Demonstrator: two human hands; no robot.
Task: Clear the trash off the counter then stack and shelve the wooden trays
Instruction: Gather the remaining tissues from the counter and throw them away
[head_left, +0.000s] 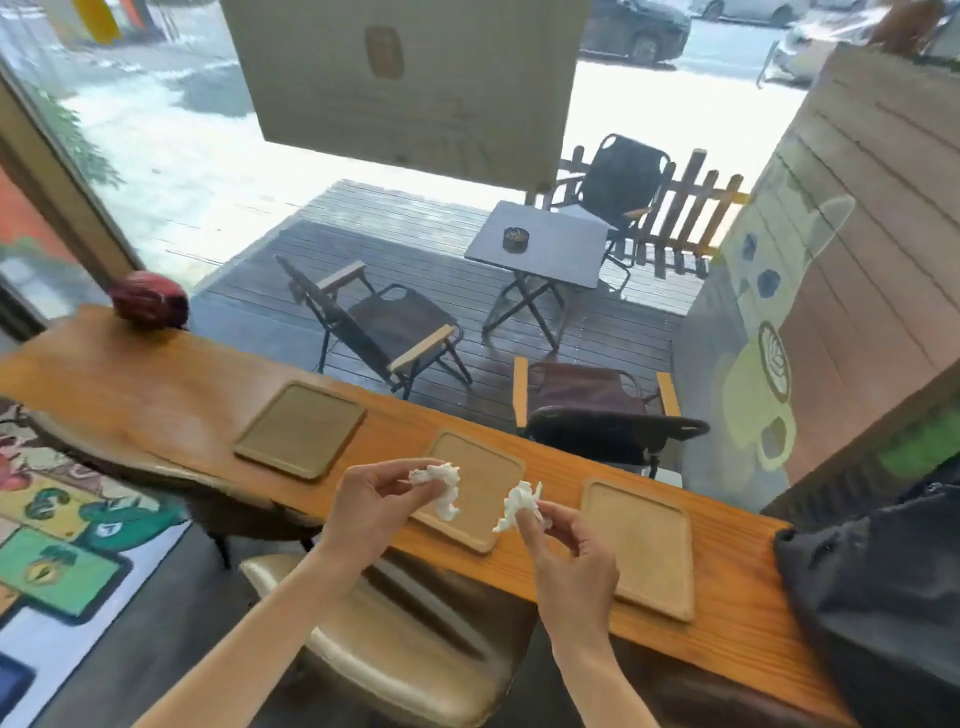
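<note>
Three wooden trays lie in a row on the wooden counter (171, 384): a darker left tray (301, 428), a middle tray (485, 496) and a right tray (647, 545). All three look bare. My left hand (369, 501) hovers over the middle tray's near-left corner, pinching a crumpled white tissue (441, 483). Just right of that tray's near edge, my right hand (563, 545) pinches a second crumpled white tissue (517, 506). Both hands are held above the counter.
A dark red rounded object (149, 300) sits at the counter's far left end. A dark grey bag (883, 587) rests on its right end. A cream padded stool (395, 660) stands below me. Behind the counter a window shows patio chairs and a table.
</note>
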